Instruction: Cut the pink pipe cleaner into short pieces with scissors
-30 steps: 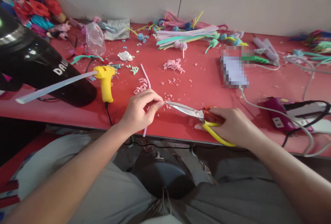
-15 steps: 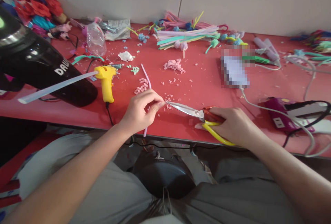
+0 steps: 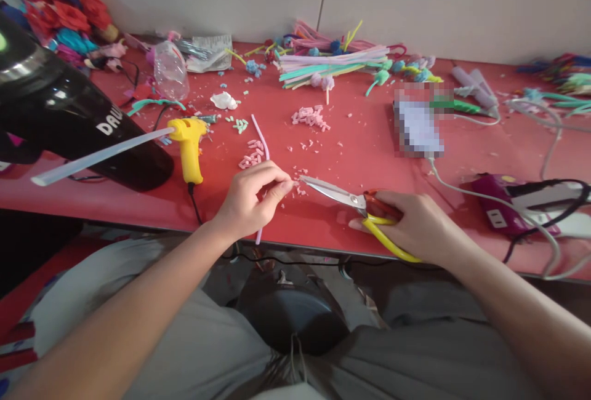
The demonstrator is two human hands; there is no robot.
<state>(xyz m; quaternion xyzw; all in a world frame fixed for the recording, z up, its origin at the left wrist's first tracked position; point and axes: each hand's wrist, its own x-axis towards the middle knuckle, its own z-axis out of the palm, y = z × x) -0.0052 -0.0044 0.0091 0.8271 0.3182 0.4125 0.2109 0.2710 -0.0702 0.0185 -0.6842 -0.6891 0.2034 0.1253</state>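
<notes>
My left hand is closed in a pinch around a small pink piece, whose end just shows at the fingertips. A lilac pipe cleaner passes beneath this hand and lies on the red table. My right hand grips scissors by their yellow and red handles. The blades point left, nearly closed, their tips a little right of my left fingertips. Pink trimmings are scattered below the tips. Behind lie a pile of short pink pieces and another pink pile.
A yellow glue gun with a long glue stick stands left, beside a large black bottle. Bundled pipe cleaners lie at the back. On the right are a blurred device with a cable and a purple power strip.
The scissors have shifted slightly right, so their tips are now apart from my left fingertips. My left hand has hardly moved and keeps its pinch.
</notes>
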